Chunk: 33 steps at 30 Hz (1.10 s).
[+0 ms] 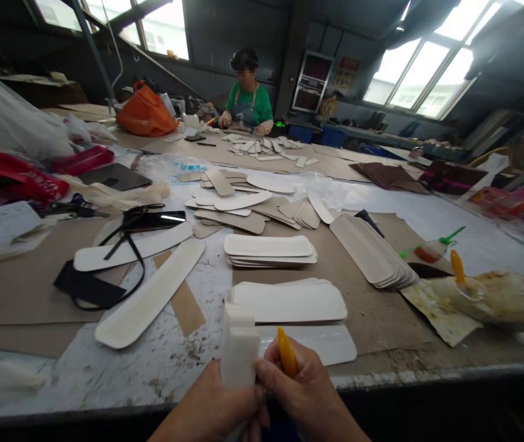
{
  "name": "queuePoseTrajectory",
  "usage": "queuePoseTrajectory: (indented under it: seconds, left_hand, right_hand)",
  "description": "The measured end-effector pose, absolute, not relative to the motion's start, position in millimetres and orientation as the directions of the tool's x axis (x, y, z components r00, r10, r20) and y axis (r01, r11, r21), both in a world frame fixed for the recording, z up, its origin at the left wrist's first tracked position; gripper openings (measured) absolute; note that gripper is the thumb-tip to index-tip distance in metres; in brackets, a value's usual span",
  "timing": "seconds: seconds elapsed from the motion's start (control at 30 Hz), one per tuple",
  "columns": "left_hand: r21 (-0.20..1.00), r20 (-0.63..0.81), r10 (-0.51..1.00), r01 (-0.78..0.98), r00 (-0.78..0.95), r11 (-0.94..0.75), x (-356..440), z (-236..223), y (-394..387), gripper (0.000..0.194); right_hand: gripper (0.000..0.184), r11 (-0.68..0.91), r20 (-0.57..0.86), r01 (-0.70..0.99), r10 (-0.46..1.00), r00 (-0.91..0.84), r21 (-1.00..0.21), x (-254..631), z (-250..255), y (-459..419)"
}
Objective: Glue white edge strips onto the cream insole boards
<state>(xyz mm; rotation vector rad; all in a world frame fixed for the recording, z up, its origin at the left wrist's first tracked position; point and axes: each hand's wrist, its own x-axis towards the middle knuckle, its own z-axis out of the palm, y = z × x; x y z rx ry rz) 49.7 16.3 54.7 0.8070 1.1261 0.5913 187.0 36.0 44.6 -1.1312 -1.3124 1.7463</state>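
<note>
Nearest, on the person's side of the middle stack (269, 247), the left hand (218, 396) grips a bundle (238, 353) of smooth white strips, thumb and fingers wrapped about its lower end; the bundle stands upright, its strips too tightly packed to count. The right hand (305, 377) is closed round one yellow handle (287, 354), hard and tapering, which slants up out of the fist, and its thumb touches the bundle's edge. Between the hands and the middle stack lie one glossy white sheet (329, 345) and the front stack (289, 302), flat pieces with rounded corners, several deep. The middle stack itself holds at least three pale pieces, round-cornered and slightly uneven at the edges. Left of it lie two long white strips (149, 294) with rounded ends, one flat tan strip (183, 306), one thin black strap (141, 264) and one shiny black phone (158, 220). Right of it, one fanned stack (366, 248) of pale pieces slants toward a wrinkled, stained sack (510, 298), where a second yellow handle (458, 267) stands. Beyond it spreads a loose heap (246, 201) of white and beige pieces, too overlapped to count. Farther past it, one co-worker (262, 107) in green is behind another scattered heap (264, 146), and one creased orange bag (146, 112) lies to its far left.
</note>
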Motion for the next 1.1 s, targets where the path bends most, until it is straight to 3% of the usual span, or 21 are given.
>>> queuePoseTrajectory:
  seconds: [0.1,0.27,0.47,0.67,0.9,1.1]
  left_hand:
    - [0.837,-0.519,0.780,0.023,0.349,0.546,49,62,15,0.037]
    - [0.842,-0.524,0.772,0.082,0.360,0.533,56,65,13,0.036]
    - [0.849,-0.510,0.792,0.051,0.335,0.526,58,64,11,0.032]
    - [0.855,-0.502,0.781,0.077,0.372,0.512,63,60,12,0.036]
    - [0.798,-0.523,0.778,-0.121,0.348,0.591,53,53,3,0.043]
    - [0.715,-0.592,0.789,-0.345,0.162,0.608,60,49,1,0.060]
  right_hand:
    - [0.036,-0.165,-0.184,0.088,0.930,-0.317,-0.982,193,51,37]
    - [0.039,-0.333,-0.305,0.006,0.856,-0.417,-0.943,192,52,35]
    - [0.033,-0.225,-0.230,0.057,0.903,-0.364,-0.973,196,56,35]
    - [0.037,-0.294,-0.272,0.006,0.876,-0.398,-0.956,195,57,33]
    - [0.037,-0.111,-0.175,0.202,0.927,-0.330,-0.973,208,51,34]
    - [0.041,-0.246,-0.239,-0.002,0.944,-0.229,-0.969,201,39,35]
